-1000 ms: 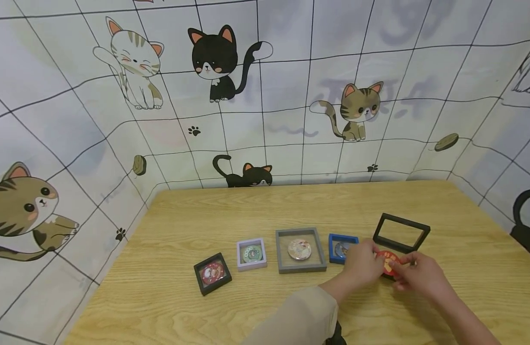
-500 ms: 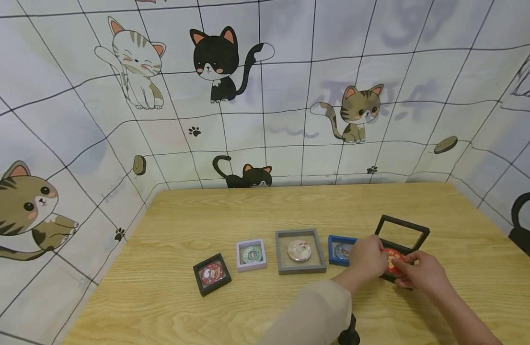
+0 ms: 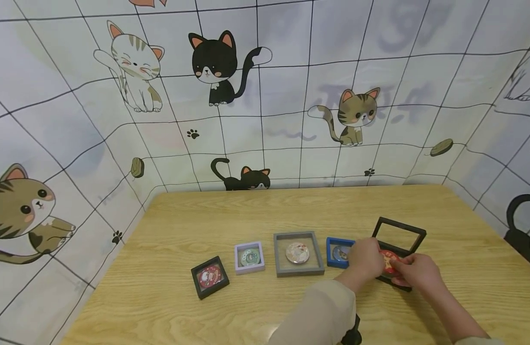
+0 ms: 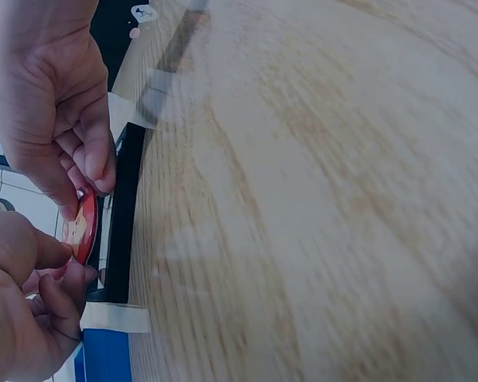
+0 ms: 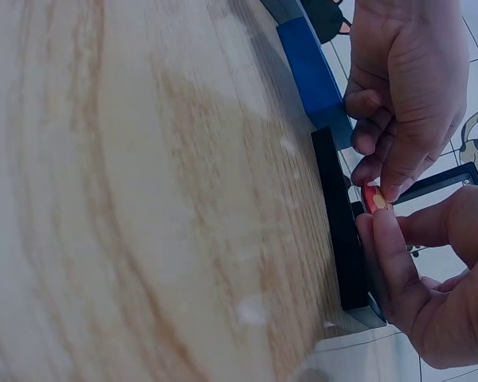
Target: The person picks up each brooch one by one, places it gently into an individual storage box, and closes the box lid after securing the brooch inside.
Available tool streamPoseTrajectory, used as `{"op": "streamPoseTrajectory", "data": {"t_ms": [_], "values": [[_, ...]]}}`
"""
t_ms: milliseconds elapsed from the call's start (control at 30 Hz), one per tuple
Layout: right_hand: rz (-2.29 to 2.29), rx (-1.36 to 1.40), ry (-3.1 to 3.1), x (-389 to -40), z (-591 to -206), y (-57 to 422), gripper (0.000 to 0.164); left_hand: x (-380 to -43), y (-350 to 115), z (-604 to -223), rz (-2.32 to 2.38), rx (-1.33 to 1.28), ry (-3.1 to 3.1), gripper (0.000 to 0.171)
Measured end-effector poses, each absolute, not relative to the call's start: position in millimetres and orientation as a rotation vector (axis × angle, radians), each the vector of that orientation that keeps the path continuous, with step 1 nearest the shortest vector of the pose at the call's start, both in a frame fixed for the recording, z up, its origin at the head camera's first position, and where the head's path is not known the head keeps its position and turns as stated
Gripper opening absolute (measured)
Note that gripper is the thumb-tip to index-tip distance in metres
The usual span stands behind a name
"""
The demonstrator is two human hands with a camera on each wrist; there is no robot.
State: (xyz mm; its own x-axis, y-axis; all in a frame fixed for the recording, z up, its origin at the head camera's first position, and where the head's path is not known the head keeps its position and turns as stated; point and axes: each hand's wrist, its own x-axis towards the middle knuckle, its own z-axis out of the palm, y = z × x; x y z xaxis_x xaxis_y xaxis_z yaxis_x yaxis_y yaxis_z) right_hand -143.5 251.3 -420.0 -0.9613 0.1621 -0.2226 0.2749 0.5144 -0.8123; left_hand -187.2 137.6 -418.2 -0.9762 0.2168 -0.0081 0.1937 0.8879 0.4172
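Note:
Both hands pinch a round red badge [image 3: 388,261] with yellow print at its edges, left and right. It is over the base of a black display frame [image 3: 395,282], whose lid [image 3: 400,231] stands raised behind it. My left hand [image 3: 365,262] is on the badge's left side, beside the blue frame [image 3: 334,254]. My right hand [image 3: 421,275] is on its right side. In the left wrist view the badge [image 4: 81,227] stands tilted between the fingertips. The right wrist view shows only a small part of the badge [image 5: 374,199]; whether it touches the frame's film I cannot tell.
To the left on the wooden table [image 3: 170,316] lie a grey frame [image 3: 298,274], a lilac frame [image 3: 250,270] and a smaller black frame [image 3: 213,290], each holding a round badge. A cat-patterned cloth [image 3: 286,96] hangs behind the table.
My left hand has shifted slightly right, closer to the right hand. More of the black frame's front edge shows below the badge. Both hands keep their hold on the badge.

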Motion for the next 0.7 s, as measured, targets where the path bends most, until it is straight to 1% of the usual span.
{"op": "streamPoseTrajectory", "data": {"t_ms": [100, 300, 567, 700], "values": [[-1.395, 0.374, 2.655, -144.5, -422.0, 252.0, 0.029, -186.5, 139.7, -419.1, 0.561, 0.317, 3.023, 0.011], [-1.254, 0.368, 2.740, -144.4, -423.1, 252.7, 0.031, -184.5, 144.4, -419.9, 0.408, 0.309, 3.020, 0.016], [-1.259, 0.383, 2.732, -146.4, -425.6, 253.0, 0.030, -183.2, 148.9, -423.1, 0.275, 0.325, 3.017, 0.021], [-1.277, 0.377, 2.720, -148.4, -424.4, 252.6, 0.030, -182.8, 148.5, -422.6, 0.263, 0.348, 3.021, 0.021]]}}
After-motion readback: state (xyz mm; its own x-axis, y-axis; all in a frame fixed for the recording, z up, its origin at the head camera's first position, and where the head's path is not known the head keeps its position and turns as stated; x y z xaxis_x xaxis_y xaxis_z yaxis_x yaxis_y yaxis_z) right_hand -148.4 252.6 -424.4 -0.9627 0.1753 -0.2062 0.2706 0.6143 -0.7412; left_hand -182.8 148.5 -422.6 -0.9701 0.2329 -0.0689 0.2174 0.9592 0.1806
